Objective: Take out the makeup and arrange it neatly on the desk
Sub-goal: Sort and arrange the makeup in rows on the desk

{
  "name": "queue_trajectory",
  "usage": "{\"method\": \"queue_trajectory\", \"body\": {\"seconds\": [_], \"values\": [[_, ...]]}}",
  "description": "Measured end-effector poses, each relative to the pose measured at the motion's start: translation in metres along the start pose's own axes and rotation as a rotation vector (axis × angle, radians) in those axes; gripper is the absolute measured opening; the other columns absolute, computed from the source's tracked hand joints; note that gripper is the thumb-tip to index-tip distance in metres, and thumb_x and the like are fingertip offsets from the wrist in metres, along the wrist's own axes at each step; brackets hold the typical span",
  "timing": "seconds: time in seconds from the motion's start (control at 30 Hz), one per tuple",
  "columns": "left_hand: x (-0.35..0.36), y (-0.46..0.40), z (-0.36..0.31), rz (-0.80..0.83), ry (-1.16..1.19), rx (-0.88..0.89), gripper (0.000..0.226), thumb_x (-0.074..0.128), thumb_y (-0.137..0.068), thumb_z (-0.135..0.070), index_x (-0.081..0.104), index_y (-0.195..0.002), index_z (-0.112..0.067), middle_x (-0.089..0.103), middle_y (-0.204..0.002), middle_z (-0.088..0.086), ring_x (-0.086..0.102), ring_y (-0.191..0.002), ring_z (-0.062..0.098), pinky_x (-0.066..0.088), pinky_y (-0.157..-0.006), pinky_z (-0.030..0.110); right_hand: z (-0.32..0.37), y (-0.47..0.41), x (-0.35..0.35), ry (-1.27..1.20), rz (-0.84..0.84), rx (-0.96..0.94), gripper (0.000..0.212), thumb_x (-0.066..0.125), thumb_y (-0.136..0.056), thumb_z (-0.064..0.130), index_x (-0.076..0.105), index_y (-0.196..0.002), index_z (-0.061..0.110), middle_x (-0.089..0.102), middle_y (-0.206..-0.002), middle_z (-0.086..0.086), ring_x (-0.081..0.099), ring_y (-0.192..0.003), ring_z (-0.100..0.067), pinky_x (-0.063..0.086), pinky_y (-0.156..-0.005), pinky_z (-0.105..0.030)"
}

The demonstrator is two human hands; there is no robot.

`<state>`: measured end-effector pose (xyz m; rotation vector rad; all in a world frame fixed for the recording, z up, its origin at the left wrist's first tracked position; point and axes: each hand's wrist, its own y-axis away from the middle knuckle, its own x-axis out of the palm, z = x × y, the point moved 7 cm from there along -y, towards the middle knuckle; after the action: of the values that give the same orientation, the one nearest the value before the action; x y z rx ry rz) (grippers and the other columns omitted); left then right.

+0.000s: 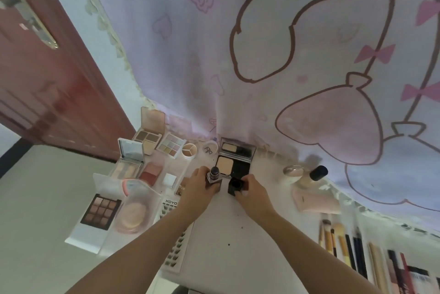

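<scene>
Most makeup already lies arranged on the desk (228,229); your left hand (197,189) grips an uncapped lipstick (213,177), your right hand (252,192) its cap (235,186), still unplaced.

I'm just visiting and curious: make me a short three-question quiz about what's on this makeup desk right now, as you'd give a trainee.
1. True or false: the lipstick in the left hand has its cap on.
2. What does the right hand hold? A) a brush B) the black cap C) a phone
3. Fill in: the makeup brushes lie on the desk's ____ side, seen from the person.

Key:
1. False; the lipstick tip is bare, and the cap is held apart from it.
2. B
3. right; the nine-pan eyeshadow palette lies on the left.
</scene>
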<state>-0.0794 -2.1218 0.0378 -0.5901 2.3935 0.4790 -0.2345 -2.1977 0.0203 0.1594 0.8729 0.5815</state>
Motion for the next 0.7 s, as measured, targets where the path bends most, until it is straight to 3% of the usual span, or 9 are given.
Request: {"method": "queue_trajectory", "body": {"seconds": [0.2,0.37,0.47,0.53,0.6,0.7], "values": [[0.003,-0.01,0.0,-0.01,-0.014,0.027,0.025,0.067,-0.084,-0.033,0.05,-0.097,-0.02,0.055,-0.094,-0.002,0.052,-0.075,0.009,0.033,-0.058,0.015,0.016,-0.009,0.019,0.091,0.008,0.022,0.027,0.054,-0.087,0.017,0.046,-0.112,0.017,0.059,-0.107,-0.008,0.058,-0.091,-0.025,0.051,-0.075,-0.037],[-0.006,-0.001,-0.009,-0.004,-0.04,0.046,0.037,0.068,-0.083,-0.031,0.051,-0.112,-0.016,0.055,-0.107,0.001,0.054,-0.091,0.017,0.044,-0.077,0.029,0.029,0.005,-0.004,0.156,0.066,-0.103,0.04,0.057,-0.089,0.021,0.045,-0.126,0.016,0.052,-0.119,-0.003,0.054,-0.107,-0.022,0.046,-0.087,-0.03],[-0.027,0.02,-0.047,-0.209,-0.066,0.329,0.042,0.07,-0.081,-0.018,0.051,-0.118,-0.011,0.054,-0.114,0.004,0.052,-0.102,0.019,0.045,-0.087,0.029,0.033,0.014,-0.066,0.251,-0.036,-0.259,0.025,0.053,-0.093,0.027,0.054,-0.117,0.021,0.057,-0.109,0.004,0.057,-0.1,-0.015,0.047,-0.085,-0.027],[-0.024,0.038,-0.084,-0.296,-0.044,0.577,0.035,0.063,-0.082,-0.015,0.05,-0.115,-0.012,0.056,-0.111,0.006,0.051,-0.102,0.016,0.043,-0.087,0.022,0.029,0.01,-0.112,0.472,-0.141,-0.331,0.028,0.049,-0.094,0.028,0.054,-0.121,0.023,0.056,-0.115,0.004,0.055,-0.105,-0.015,0.044,-0.091,-0.03],[0.006,0.045,-0.115,-0.141,-0.02,0.673,0.03,0.051,-0.087,-0.02,0.049,-0.117,-0.015,0.054,-0.113,0.002,0.049,-0.102,0.01,0.04,-0.089,0.017,0.015,-0.002,-0.134,0.813,-0.1,-0.316,0.035,0.047,-0.095,0.03,0.049,-0.129,0.023,0.053,-0.125,0.002,0.05,-0.116,-0.018,0.036,-0.101,-0.034],[0.072,0.034,-0.126,0.202,0.007,0.453,0.04,0.047,-0.095,-0.019,0.042,-0.134,-0.018,0.046,-0.131,-0.003,0.049,-0.114,0.009,0.039,-0.097,0.017,-0.004,-0.014,-0.133,1.11,0.045,-0.276,0.033,0.048,-0.095,0.026,0.049,-0.127,0.024,0.055,-0.126,0.002,0.048,-0.121,-0.021,0.022,-0.111,-0.04]]}}
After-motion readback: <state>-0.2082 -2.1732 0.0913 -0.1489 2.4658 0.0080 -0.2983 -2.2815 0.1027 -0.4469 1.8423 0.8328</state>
